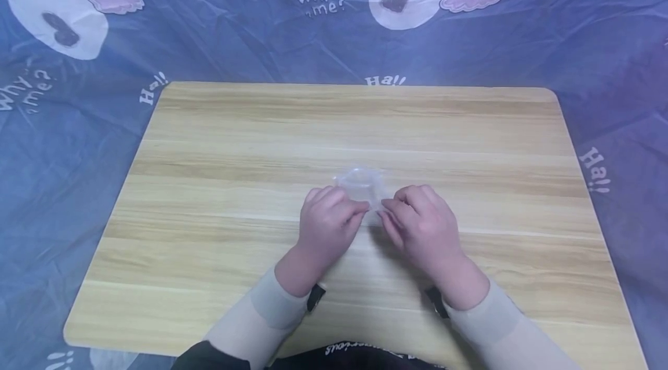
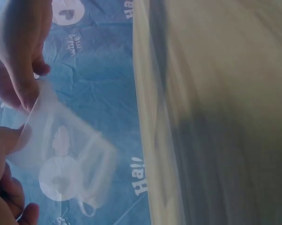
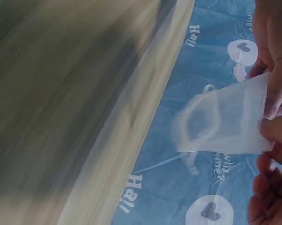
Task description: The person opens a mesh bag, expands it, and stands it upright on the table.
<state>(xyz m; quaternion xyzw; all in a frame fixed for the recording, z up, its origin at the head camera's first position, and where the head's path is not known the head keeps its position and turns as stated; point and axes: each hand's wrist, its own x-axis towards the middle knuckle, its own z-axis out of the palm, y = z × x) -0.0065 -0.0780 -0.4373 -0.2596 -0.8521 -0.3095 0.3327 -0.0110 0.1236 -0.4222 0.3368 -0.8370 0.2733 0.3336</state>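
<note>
A small, see-through plastic bag (image 1: 360, 181) is held up above the table by both hands. My left hand (image 1: 329, 216) pinches one side of its near edge between thumb and finger. Close beside it, the right hand (image 1: 423, 222) pinches the same edge. In the left wrist view the bag (image 2: 61, 126) hangs away from the fingertips, with a thin loop at its far end. The right wrist view shows the bag (image 3: 225, 122) slightly blurred, with folded, doubled layers. Whether anything lies inside it I cannot tell.
Beneath the hands is a wood-grain table (image 1: 209, 155) with rounded corners. A blue printed cloth (image 1: 250, 28) covers the area behind and around it. Dark straps (image 1: 315, 297) show at both wrists, beside light sleeves.
</note>
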